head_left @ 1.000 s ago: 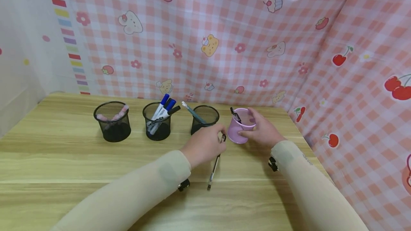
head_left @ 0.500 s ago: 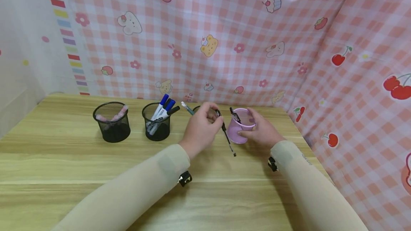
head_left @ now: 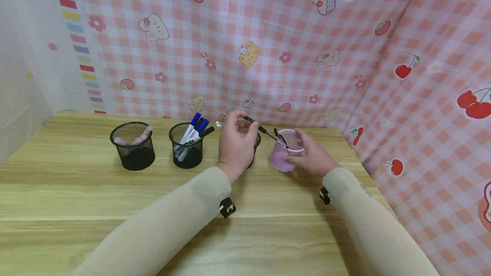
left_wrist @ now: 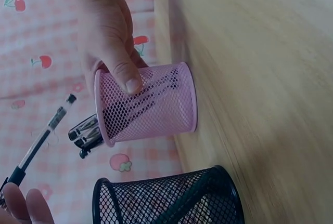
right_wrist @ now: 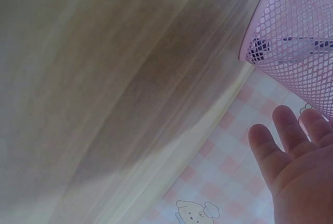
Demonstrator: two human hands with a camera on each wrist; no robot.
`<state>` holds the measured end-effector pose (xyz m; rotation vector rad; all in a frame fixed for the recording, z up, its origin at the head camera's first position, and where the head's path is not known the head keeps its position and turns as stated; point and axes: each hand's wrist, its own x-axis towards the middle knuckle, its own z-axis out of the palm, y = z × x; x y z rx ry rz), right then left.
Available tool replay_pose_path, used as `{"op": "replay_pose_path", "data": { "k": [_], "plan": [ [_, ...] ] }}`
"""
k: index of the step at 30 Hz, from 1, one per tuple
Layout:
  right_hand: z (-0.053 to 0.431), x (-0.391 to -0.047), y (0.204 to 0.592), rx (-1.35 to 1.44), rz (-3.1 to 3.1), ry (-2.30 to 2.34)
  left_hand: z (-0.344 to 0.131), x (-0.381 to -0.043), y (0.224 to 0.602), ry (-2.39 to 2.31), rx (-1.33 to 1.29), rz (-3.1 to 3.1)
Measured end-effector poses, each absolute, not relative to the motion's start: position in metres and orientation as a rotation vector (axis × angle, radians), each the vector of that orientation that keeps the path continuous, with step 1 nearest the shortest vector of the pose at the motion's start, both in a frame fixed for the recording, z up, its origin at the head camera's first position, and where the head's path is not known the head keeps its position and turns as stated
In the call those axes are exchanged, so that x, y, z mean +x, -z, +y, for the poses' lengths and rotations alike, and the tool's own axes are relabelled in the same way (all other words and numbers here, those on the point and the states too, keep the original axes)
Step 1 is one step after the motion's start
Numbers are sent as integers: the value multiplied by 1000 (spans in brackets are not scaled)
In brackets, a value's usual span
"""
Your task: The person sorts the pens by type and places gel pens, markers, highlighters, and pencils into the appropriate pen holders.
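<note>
Between thumb and fingertips my left hand (head_left: 238,150) pinches a black pen (left_wrist: 39,143) with a clear barrel, near one end. In the head view the pen slants down to the right, its far end over the mouth of the pink mesh pen cup (head_left: 281,160). My right hand (head_left: 317,156) grips that cup from the right, thumb on the near side. Black pens (left_wrist: 86,135) stick out of the cup, which stands upright on the table. A black mesh cup (left_wrist: 166,198) holding a dark green stick-like item is mostly hidden behind my left hand in the head view.
Left on the wooden table (head_left: 161,208), a black mesh cup (head_left: 137,156) holds pink items. Beside it, another black mesh cup (head_left: 188,159) holds several markers (head_left: 193,133). A checked cloth (head_left: 215,33) hangs behind and to the right.
My left hand has risen and moved away from me, lifting the pen and swinging its far end up to the pink cup's mouth. My right hand stays on the cup.
</note>
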<state>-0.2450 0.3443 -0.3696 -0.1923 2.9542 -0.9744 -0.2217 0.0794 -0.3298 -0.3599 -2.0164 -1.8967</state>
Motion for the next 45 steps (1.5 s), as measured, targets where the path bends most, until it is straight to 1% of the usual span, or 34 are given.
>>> {"op": "replay_pose_path", "data": {
  "k": [8,18,45],
  "plan": [
    [345,-246,370,-202,2955,980,85,-224,332,1894,-326,-1926],
    [344,-246,369,-167,2941,977,94,-223,339,1849,-255,-1977],
    [342,-246,369,-194,2949,994,119,-215,352,1655,-315,-2200]
  ]
}}
